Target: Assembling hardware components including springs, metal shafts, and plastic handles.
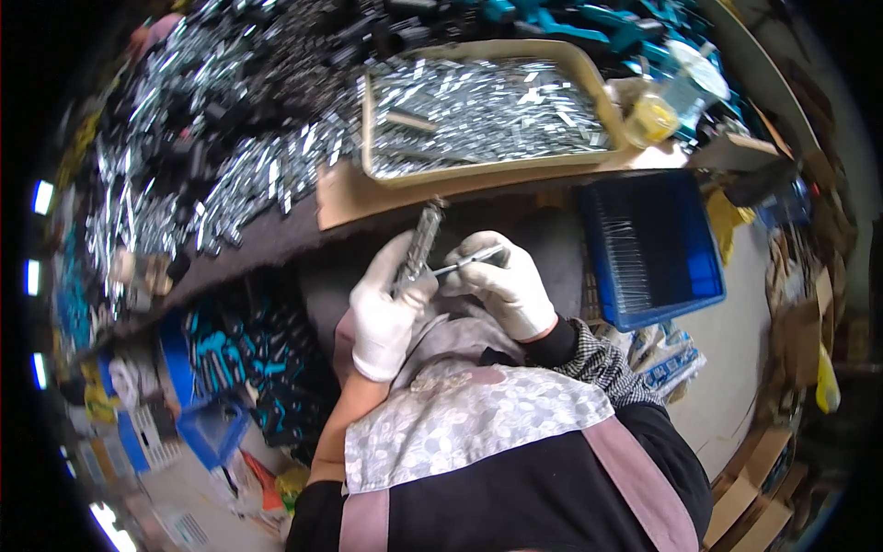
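In front of my body, my left hand [386, 299], in a white glove, is closed around a long, narrow, ridged metal part [424, 241], which stands tilted with its upper end near the bench edge. My right hand [510, 287], also gloved in white, pinches a slim silvery piece [471, 261]. Its inner end reaches to the lower part of the ridged metal piece, beside my left thumb. Whether the two pieces touch, I cannot tell. Just beyond both hands, a cream tray [487, 167] full of small shiny metal strips [487, 101] sits on the bench.
Loose metal parts [258, 175] and black pieces [303, 64] heap the bench's left. Teal pieces [561, 28] lie at the back. A yellow jar [651, 120] stands right of the tray. A blue crate [676, 308] is at right; teal-and-black pieces [248, 359] are piled lower left.
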Action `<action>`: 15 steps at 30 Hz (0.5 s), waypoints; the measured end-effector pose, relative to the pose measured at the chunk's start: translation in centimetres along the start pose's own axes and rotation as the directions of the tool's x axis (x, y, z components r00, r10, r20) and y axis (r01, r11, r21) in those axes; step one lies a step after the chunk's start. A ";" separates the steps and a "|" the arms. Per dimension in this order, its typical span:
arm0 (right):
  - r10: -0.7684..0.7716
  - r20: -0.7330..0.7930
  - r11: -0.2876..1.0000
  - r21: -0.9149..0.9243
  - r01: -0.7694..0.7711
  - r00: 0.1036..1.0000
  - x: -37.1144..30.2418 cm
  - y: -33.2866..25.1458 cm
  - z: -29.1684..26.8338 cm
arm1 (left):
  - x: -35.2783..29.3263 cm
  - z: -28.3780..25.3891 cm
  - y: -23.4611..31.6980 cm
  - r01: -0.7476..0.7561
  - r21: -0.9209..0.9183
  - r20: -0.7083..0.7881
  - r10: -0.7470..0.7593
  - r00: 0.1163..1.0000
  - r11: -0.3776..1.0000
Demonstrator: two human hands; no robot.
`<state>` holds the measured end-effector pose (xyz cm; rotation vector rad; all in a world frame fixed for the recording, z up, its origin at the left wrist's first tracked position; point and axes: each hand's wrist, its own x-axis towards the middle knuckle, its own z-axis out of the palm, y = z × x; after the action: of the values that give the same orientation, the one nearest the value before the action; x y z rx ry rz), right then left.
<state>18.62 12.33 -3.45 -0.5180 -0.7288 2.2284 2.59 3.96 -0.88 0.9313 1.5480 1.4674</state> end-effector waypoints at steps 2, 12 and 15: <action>0.091 0.089 0.987 -0.143 -0.078 0.992 0.6 1.2 1.4 | -0.5 -1.7 1.3 -0.058 -0.128 -0.063 0.050 0.997 0.990; 0.397 0.147 0.861 -0.401 -0.312 0.906 1.4 1.8 4.4 | -2.4 -5.1 2.6 -0.099 0.073 -0.220 0.112 0.969 0.992; 0.427 0.130 0.857 -0.375 -0.354 0.895 1.1 1.8 4.4 | -2.6 -5.4 2.2 -0.100 0.070 -0.210 0.113 0.971 0.992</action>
<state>14.57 10.61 -1.39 -0.6548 -1.2317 2.5765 -1.27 -0.47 1.53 0.9276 1.7273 1.6505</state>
